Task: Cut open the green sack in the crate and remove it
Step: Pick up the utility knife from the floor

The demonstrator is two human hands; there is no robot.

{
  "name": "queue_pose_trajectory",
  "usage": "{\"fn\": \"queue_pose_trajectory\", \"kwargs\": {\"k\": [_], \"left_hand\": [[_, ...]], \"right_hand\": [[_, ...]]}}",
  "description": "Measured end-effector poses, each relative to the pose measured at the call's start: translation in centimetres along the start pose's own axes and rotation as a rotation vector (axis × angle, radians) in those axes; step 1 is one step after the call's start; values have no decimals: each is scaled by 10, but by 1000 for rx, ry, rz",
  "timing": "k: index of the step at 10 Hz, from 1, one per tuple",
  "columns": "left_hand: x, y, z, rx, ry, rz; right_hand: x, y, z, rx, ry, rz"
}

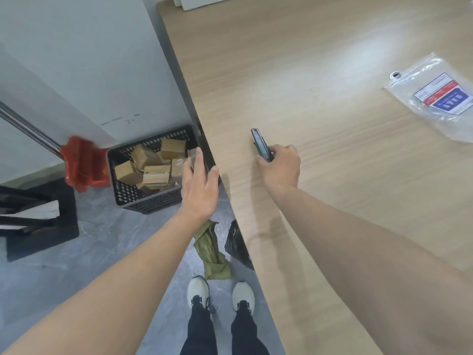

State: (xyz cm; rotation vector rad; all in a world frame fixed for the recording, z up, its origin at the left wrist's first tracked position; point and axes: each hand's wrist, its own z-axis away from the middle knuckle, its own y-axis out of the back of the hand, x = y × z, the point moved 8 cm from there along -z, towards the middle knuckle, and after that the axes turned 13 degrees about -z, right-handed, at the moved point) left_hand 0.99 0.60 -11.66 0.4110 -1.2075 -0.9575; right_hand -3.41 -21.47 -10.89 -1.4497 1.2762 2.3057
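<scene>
The green sack (211, 252) lies crumpled on the grey floor, just ahead of my shoes and outside the crate. The black plastic crate (153, 203) stands on the floor against the table's edge, holding several brown cardboard boxes (156, 174). My left hand (199, 187) hovers over the crate's right rim, fingers apart and holding nothing. My right hand (280, 166) rests on the wooden table (332, 188), shut on a dark utility knife (261, 144) whose tip points away from me.
A red broom head (82, 163) with a metal handle leans left of the crate. A black stand (38, 219) sits at the far left. A black plastic bag (238, 245) lies beside the sack. A clear packet (440, 96) lies on the table's right.
</scene>
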Motion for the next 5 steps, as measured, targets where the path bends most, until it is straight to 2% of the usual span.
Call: {"fn": "queue_pose_trajectory", "kwargs": {"k": [3,5], "left_hand": [[-21,-20,4,-31,80,-7],[-15,11,17,22,81,-16]], "right_hand": [[18,-8,-4,-21,57,79],[-16,1,11,59,168,160]]}}
